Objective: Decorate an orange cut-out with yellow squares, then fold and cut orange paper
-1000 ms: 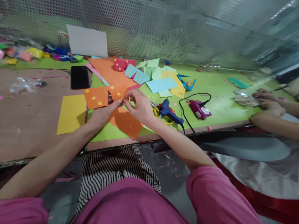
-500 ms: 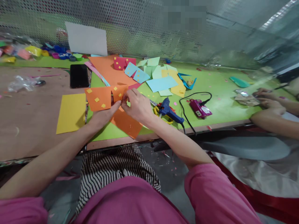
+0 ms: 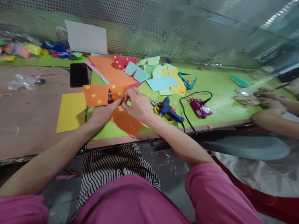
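My left hand (image 3: 106, 109) is closed on an orange paper cutout (image 3: 96, 95) dotted with small yellow squares and notched in the middle. My right hand (image 3: 137, 104) pinches at the right end of the same cutout; the fingertips hide what lies between them. Below my hands rests a plain orange sheet (image 3: 127, 123). Beyond them lie similar dotted cutouts, a red one (image 3: 120, 63) and a light blue one (image 3: 137, 72). A blue glue gun (image 3: 168, 110) lies right of my right hand, over yellow-handled scissors (image 3: 156, 110).
A yellow sheet (image 3: 70, 113) and a black phone (image 3: 79, 75) lie to the left. A purple power box (image 3: 200, 108) with a black cable sits at right. Light blue paper (image 3: 162, 83) lies among green scraps. At far right another person's hands (image 3: 271, 101) work.
The left part of the orange cutout has tilted back and shifted slightly left. Both hands keep nearly the same place on it.
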The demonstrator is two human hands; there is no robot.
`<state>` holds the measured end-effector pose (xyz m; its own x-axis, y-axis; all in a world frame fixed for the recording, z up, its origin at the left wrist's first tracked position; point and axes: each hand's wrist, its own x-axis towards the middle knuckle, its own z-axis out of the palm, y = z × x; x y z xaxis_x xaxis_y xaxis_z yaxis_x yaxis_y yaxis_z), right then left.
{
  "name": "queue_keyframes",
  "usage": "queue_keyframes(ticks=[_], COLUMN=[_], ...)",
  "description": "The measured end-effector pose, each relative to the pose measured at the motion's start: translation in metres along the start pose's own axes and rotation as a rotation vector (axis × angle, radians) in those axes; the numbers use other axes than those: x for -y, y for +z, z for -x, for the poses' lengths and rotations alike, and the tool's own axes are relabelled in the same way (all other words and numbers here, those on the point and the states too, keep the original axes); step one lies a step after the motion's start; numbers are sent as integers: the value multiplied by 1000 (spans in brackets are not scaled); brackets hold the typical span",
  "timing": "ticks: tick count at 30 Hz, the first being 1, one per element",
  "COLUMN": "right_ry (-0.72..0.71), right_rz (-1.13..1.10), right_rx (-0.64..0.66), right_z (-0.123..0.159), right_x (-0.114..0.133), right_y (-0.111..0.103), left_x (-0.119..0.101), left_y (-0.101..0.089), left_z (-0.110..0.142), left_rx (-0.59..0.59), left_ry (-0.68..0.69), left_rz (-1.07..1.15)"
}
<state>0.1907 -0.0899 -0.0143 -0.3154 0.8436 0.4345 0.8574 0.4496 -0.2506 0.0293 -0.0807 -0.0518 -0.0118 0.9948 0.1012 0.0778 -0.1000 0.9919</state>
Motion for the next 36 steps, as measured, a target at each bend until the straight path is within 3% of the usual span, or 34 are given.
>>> queue_keyframes(ticks=[5,10,18,20,23,27,32,36], right_ry=[4,-7,325,346,354,449,594,617], right_rz=[-113,-223,-714,-720,-727,-908,-1050,-1043], right_rx=[-49,-58,42,20,94,147,118,71], right_z=[1,-1,-11,-11,-8,-11,-24,-33], right_x=[-12,-12,-18,-22,-22,-17,-18,-32], right_y=[-3,-1,-9,-13,-13,-4,-6,-20], left_x=[-9,-13,-11,-10,-12,-18,-30,-36], left_y=[10,11,7,5,2,0,-17,-42], left_z=[2,5,2,-1,-3,-3,-2,-9], left_rx=[-76,-53,-42,-20,38,147,237,188], left_ry=[41,33,-69,-69,-41,-42,-169,-275], left_rz=[291,325,432,395,317,296,274,243])
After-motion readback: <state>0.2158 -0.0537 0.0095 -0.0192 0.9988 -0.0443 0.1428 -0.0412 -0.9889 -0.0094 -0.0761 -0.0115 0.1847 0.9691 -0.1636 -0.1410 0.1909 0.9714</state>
